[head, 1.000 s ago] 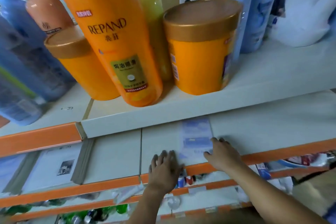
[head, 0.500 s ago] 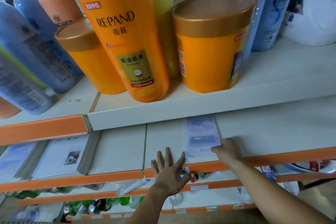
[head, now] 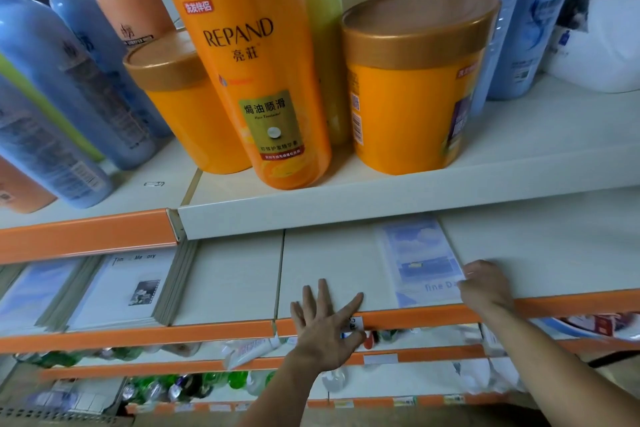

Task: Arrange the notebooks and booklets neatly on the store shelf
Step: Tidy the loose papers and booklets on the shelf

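**Left hand lets go, right hand keeps the booklet**

The thin pale-blue booklet with a sky-and-cloud cover lies flat on the white lower shelf, its near end at the orange front rail.

A second ago the left hand lay flat against the booklet's left edge. Now it has drawn back to the rail, fingers straight and spread, holding nothing and clear of the cover.

The right hand has stayed at the near right corner, fingers curled down on it, apparently gripping that edge.

The booklet looks squared to the shelf, so this placement seems nearly done. It sits well apart from the grey-edged stack of white notebooks at the left.
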Demonstrator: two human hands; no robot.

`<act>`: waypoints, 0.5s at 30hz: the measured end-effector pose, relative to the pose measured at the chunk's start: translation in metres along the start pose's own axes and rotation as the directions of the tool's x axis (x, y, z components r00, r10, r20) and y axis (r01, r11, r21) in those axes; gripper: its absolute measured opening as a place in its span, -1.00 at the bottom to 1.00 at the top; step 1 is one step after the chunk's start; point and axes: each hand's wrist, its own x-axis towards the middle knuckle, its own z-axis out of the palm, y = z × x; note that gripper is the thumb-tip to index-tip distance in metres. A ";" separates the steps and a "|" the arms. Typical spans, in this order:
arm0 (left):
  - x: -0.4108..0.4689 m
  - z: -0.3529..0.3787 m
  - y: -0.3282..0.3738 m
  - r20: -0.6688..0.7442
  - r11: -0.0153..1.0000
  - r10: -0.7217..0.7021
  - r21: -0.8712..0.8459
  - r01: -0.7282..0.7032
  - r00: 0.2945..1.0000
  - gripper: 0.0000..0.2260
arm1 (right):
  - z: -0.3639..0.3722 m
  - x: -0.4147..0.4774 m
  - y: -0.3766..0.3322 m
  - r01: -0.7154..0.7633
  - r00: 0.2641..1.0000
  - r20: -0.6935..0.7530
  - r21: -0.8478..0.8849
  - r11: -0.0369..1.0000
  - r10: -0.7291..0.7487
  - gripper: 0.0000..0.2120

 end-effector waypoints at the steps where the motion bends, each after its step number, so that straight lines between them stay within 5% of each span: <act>1: 0.000 0.000 0.000 -0.003 1.000 -0.004 0.001 0.004 1.000 -0.43 | -0.001 0.001 0.001 -0.005 1.000 0.005 -0.017 1.000 0.005 -0.90; 9: 0.001 -0.001 0.003 -0.004 1.000 -0.016 0.015 0.017 1.000 -0.42 | 0.002 0.002 0.002 -0.018 0.999 0.033 0.008 1.000 0.018 -0.87; 15: 0.000 -0.006 0.007 0.032 0.999 -0.033 -0.018 0.034 0.999 -0.41 | 0.014 -0.003 -0.014 0.016 0.998 0.069 -0.192 0.981 -0.003 -0.34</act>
